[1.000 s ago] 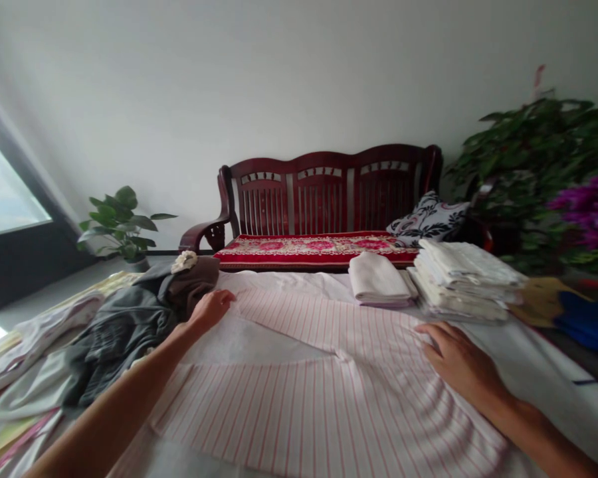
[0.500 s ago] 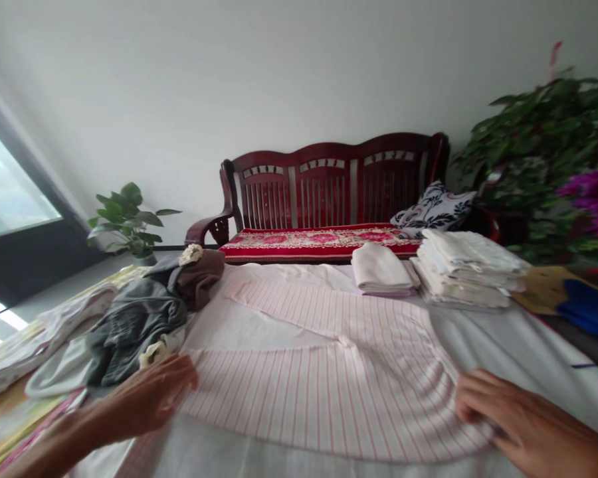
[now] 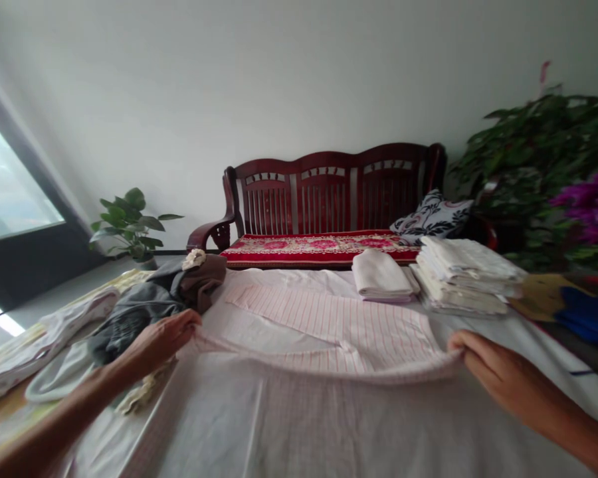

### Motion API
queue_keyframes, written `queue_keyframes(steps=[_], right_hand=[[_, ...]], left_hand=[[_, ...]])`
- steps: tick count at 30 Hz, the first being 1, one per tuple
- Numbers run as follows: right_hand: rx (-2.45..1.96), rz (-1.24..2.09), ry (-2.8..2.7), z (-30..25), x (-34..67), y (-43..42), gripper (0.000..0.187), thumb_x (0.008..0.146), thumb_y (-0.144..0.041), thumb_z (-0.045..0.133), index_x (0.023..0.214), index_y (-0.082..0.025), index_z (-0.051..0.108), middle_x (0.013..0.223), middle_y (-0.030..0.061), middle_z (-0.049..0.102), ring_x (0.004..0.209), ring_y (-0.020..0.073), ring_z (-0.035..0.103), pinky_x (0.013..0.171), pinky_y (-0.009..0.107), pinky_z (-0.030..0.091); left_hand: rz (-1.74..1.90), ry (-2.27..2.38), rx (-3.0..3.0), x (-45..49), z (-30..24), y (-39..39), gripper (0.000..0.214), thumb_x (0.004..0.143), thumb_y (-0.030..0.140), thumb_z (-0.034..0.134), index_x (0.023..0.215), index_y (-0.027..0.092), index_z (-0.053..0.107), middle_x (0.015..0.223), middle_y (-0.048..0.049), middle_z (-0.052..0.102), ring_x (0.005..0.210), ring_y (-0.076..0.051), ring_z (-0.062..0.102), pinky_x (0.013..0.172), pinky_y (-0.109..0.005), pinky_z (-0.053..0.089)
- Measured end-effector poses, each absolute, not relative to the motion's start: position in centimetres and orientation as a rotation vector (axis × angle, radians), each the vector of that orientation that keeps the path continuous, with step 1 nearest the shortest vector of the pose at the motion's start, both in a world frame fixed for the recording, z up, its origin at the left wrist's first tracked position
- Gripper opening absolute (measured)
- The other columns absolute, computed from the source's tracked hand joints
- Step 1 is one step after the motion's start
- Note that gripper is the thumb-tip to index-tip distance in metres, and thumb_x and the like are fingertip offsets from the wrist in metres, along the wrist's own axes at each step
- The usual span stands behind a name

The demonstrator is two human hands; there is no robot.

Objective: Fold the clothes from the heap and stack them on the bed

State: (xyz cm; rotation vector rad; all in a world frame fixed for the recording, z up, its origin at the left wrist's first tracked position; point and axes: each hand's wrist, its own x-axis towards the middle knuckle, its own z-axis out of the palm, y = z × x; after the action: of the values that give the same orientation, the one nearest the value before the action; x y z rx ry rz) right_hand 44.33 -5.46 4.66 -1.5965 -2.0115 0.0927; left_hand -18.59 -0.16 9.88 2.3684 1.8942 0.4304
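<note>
The striped garment (image 3: 383,325) has had its near edge lifted forward. Left hand (image 3: 162,337) and right hand (image 3: 501,375) pinch opposite ends, likely keeping it taut.

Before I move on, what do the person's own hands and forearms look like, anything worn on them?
The left hand and right hand are gloveless. No sleeve, watch or bracelet shows on the left forearm or right forearm.
</note>
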Motion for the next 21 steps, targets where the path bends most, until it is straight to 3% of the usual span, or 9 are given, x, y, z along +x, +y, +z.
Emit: queue_keyframes(steps=[3,8,15,21], right_hand=[[-1.673,0.06,-1.878,5.7,44.2,-1.5,0.024,0.089,-0.032,0.037,0.093,-0.027,0.06,0.092,0.0067,0.072,0.087,0.0244,0.069,0.076,0.036,0.051],[-1.746,-0.013,-1.853,4.8,43.3,3.0,0.026,0.089,-0.035,0.038,0.092,-0.025,0.062,0.094,0.0068,0.074,0.087,0.0243,0.069,0.075,0.034,0.049],[-1.902,-0.111,-1.899,2.0,43.1,4.3,0.023,0.091,-0.025,0.042,0.087,-0.023,0.064,0.091,0.0078,0.072,0.085,0.0211,0.067,0.071,0.029,0.044],[-1.99,-0.103,-1.951,2.1,42.8,4.8,0.023,0.094,-0.028,0.043,0.092,-0.023,0.066,0.095,0.0073,0.071,0.09,0.0216,0.066,0.071,0.029,0.043]], left_hand=[[0.561,1.838,2.288,-18.2,11.4,5.4,0.029,0.093,0.041,0.041,0.097,0.02,0.061,0.085,0.0022,0.068,0.078,-0.015,0.059,0.073,-0.021,0.042],[0.62,1.765,2.289,-16.5,11.5,13.3,0.028,0.091,0.034,0.047,0.09,0.012,0.065,0.084,0.0021,0.066,0.081,-0.013,0.056,0.073,-0.017,0.041],[0.575,1.832,2.29,-14.2,7.6,18.7,0.02,0.09,0.026,0.051,0.086,0.012,0.065,0.079,0.0045,0.065,0.08,-0.013,0.057,0.074,-0.018,0.04],[0.464,1.849,2.3,-13.9,4.9,20.5,0.018,0.086,0.026,0.054,0.082,0.014,0.068,0.078,0.0022,0.069,0.08,-0.014,0.061,0.073,-0.02,0.041]])
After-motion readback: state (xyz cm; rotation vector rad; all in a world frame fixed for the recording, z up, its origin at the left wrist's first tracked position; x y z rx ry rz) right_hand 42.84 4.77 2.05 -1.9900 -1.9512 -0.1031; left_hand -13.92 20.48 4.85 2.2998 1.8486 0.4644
